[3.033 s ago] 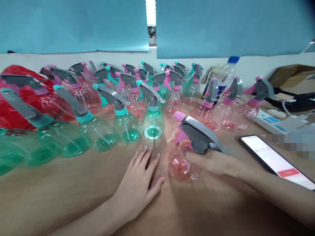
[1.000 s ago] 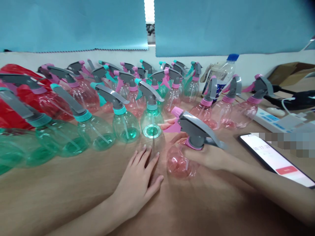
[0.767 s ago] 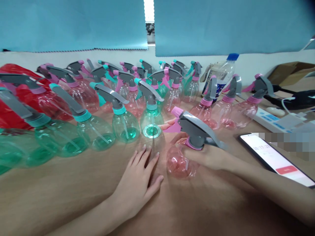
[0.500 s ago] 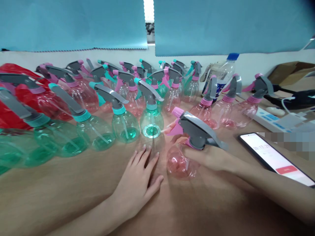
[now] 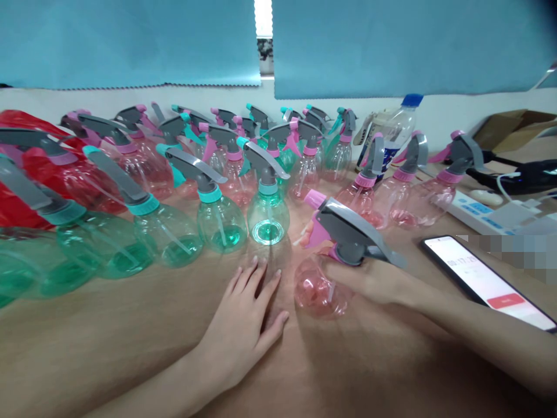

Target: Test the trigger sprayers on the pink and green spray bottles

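Observation:
My right hand (image 5: 369, 280) is wrapped round the neck of a pink spray bottle (image 5: 311, 293) with a grey and pink head, its nozzle facing up and left. A fingertip lies at the pink trigger (image 5: 319, 233); the other fingers are partly hidden behind the bottle. To the left, my left hand (image 5: 243, 316) rests flat on the table, fingers spread, holding nothing. Just beyond its fingertips stands a green spray bottle (image 5: 268, 212) with a turquoise collar. Another green spray bottle (image 5: 221, 226) is beside that one.
Several more green and pink spray bottles stand in rows behind and left. A red plastic bag (image 5: 26, 197) lies at far left. On the right are a phone (image 5: 483, 278) showing a timer, a power strip (image 5: 474, 212), a blue-capped bottle (image 5: 402, 125) and a cardboard box (image 5: 509, 130).
The finger at the pink trigger has drawn back slightly toward the bottle's neck, and the trigger with it. My left hand has stayed put.

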`<control>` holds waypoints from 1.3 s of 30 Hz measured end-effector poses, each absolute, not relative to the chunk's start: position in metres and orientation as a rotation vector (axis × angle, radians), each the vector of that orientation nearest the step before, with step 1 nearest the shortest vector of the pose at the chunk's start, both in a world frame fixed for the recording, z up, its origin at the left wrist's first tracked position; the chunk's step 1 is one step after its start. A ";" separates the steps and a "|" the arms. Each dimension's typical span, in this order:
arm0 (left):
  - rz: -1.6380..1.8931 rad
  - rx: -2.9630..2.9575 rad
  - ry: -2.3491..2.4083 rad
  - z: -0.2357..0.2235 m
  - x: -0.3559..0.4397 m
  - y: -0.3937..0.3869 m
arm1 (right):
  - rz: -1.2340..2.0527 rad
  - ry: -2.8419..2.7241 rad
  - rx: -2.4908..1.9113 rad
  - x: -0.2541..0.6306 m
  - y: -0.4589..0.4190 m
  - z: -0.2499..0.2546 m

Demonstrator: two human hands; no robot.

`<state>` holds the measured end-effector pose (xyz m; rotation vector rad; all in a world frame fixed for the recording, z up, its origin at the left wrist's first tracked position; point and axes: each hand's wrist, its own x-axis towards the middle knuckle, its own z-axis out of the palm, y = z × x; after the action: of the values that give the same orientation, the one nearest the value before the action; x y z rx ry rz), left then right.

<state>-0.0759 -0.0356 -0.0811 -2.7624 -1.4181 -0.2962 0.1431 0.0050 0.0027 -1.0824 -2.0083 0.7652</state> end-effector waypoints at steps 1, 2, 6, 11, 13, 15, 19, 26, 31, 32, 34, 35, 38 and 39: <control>-0.294 -2.764 -1.422 -0.081 -0.076 -0.036 | 0.794 -1.988 -1.053 0.143 0.006 0.002; -0.297 -2.766 -1.423 -0.081 -0.076 -0.036 | 0.825 -1.970 -1.018 0.143 0.008 0.001; -0.311 -2.768 -1.416 -0.081 -0.076 -0.035 | 0.889 -1.929 -0.961 0.143 0.010 -0.003; -0.283 -2.745 -1.413 -0.081 -0.076 -0.035 | 0.889 -1.936 -1.009 0.143 0.008 -0.002; -0.280 -2.739 -1.403 -0.081 -0.075 -0.036 | 0.888 -1.942 -1.003 0.143 0.007 -0.001; -0.280 -2.737 -1.399 -0.082 -0.075 -0.036 | 0.879 -1.946 -0.985 0.143 0.008 -0.001; -0.293 -2.745 -1.408 -0.082 -0.075 -0.036 | 0.875 -1.936 -0.985 0.143 0.008 -0.002; -0.288 -2.758 -1.417 -0.081 -0.076 -0.036 | 0.936 -1.924 -0.852 0.144 0.010 -0.007; -0.322 -2.764 -1.419 -0.082 -0.076 -0.035 | 0.986 -1.903 -0.878 0.143 0.010 -0.007; -0.319 -2.764 -1.416 -0.082 -0.076 -0.035 | 0.987 -1.901 -0.878 0.143 0.011 -0.006; -0.308 -2.760 -1.411 -0.081 -0.076 -0.035 | 0.981 -1.901 -0.854 0.142 0.011 -0.005; -0.300 -2.760 -1.409 -0.081 -0.076 -0.036 | 0.979 -1.902 -0.836 0.141 0.011 -0.004; -0.283 -2.762 -1.415 -0.080 -0.076 -0.036 | 0.982 -1.904 -0.817 0.140 0.011 -0.002; -0.284 -2.766 -1.416 -0.080 -0.076 -0.036 | 0.986 -1.905 -0.824 0.140 0.011 -0.001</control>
<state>-0.0757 -0.0361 -0.0798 -2.7661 -1.4162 -0.2841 0.1402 0.0107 -0.0014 -0.8244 -1.9049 0.9858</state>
